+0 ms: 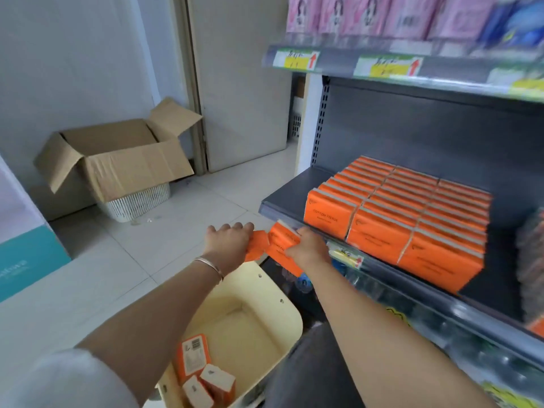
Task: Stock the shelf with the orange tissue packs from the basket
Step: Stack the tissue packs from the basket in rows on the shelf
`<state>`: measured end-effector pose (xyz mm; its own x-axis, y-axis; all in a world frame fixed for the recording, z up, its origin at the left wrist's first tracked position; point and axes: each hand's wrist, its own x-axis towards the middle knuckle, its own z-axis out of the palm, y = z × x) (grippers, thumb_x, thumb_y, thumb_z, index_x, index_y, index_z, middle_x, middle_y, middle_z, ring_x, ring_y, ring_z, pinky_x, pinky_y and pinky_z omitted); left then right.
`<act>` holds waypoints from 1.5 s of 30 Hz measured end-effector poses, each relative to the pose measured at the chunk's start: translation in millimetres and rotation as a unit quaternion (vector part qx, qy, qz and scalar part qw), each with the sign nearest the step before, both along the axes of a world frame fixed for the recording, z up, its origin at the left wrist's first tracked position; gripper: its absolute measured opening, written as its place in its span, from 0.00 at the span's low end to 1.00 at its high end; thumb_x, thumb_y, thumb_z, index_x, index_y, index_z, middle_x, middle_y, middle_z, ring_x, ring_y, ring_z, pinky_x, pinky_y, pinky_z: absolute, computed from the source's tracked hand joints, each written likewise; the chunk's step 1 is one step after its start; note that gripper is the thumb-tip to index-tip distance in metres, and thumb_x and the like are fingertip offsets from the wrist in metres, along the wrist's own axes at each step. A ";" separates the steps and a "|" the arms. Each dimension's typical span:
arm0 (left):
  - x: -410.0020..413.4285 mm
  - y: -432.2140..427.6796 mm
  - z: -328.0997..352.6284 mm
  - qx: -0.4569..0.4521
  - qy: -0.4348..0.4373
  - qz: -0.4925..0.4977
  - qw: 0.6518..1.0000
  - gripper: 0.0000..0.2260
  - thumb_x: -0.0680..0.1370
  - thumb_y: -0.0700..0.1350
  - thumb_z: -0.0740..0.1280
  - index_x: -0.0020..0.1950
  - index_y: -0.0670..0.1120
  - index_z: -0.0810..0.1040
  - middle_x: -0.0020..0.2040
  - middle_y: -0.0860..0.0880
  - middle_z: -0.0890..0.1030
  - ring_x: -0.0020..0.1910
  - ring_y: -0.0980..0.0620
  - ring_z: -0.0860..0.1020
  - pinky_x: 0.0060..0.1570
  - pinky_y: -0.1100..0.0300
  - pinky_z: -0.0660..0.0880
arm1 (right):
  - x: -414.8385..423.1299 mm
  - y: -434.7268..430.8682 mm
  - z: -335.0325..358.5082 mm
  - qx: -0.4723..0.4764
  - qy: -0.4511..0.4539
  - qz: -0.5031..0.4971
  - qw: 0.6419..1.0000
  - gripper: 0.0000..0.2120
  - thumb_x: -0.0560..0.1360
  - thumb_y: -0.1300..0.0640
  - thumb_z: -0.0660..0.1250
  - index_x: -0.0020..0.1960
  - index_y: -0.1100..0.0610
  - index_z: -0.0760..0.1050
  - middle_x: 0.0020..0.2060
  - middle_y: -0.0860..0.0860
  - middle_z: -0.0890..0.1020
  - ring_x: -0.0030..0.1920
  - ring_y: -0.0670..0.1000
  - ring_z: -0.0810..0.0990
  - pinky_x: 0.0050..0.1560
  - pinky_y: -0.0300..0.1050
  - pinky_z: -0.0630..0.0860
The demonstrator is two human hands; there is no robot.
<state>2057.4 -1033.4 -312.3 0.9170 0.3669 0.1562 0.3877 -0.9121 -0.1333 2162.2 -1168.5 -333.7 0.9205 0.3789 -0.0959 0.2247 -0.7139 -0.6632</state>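
Currently in hand: at least two orange plastic-wrapped tissue packs [281, 245], carried side by side just off the front left corner of the dark grey metal shelf [282, 198], above the basket.
Left hand [232, 240]: fingers curled over the top of the outer pack and clamped on it; the thumb is hidden.
Right hand [309, 248]: closed round the other pack, just beside the shelf's front lip.
Stocked rows [412, 219]: orange packs standing on edge in three tight columns; bare shelf shows to their left.
Cream plastic basket [265, 290]: below the forearms, with a few orange packs left in its near corner.
Risk, lip: the held packs ride at about lip height, so a low approach could catch the edge and knock one loose, likely onto the pale floor tiles [176, 231].
Risk, rows: pushing in sideways may topple the front-left standing packs.
Risk, grip: packs pressed together between two hands could buckle at the join if either hand eases.
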 end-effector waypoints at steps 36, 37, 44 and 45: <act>162.4 -391.5 131.7 -0.047 -0.154 -0.324 0.932 0.19 0.77 0.41 0.60 0.66 0.49 0.62 0.63 0.49 0.71 0.63 0.44 0.70 0.57 0.42 0.68 | 78.1 -442.4 130.3 0.068 -0.223 -0.387 0.892 0.18 0.74 0.57 0.64 0.64 0.51 0.73 0.57 0.58 0.73 0.58 0.63 0.70 0.56 0.49 0.67; 171.6 -398.5 129.8 -0.047 -0.155 -0.328 0.931 0.19 0.77 0.40 0.60 0.66 0.49 0.62 0.63 0.49 0.71 0.63 0.44 0.70 0.57 0.42 0.68 | 86.8 -452.9 127.7 0.065 -0.224 -0.400 0.886 0.18 0.74 0.58 0.63 0.63 0.51 0.73 0.58 0.58 0.72 0.58 0.63 0.70 0.56 0.49 0.67; 243.2 -440.8 114.9 -0.029 -0.170 -0.363 0.915 0.22 0.77 0.39 0.60 0.69 0.50 0.61 0.63 0.48 0.72 0.63 0.44 0.71 0.58 0.46 0.67 | 159.9 -512.3 95.0 -0.010 -0.180 -0.469 0.865 0.20 0.75 0.60 0.64 0.66 0.50 0.70 0.65 0.58 0.65 0.63 0.65 0.63 0.60 0.56 0.68; 253.0 -443.7 112.2 -0.036 -0.169 -0.367 0.914 0.22 0.77 0.39 0.60 0.70 0.51 0.61 0.64 0.48 0.72 0.63 0.44 0.71 0.58 0.46 0.67 | 171.5 -517.9 89.0 -0.019 -0.161 -0.472 0.867 0.20 0.75 0.60 0.63 0.66 0.48 0.70 0.65 0.57 0.64 0.64 0.65 0.63 0.60 0.58 0.68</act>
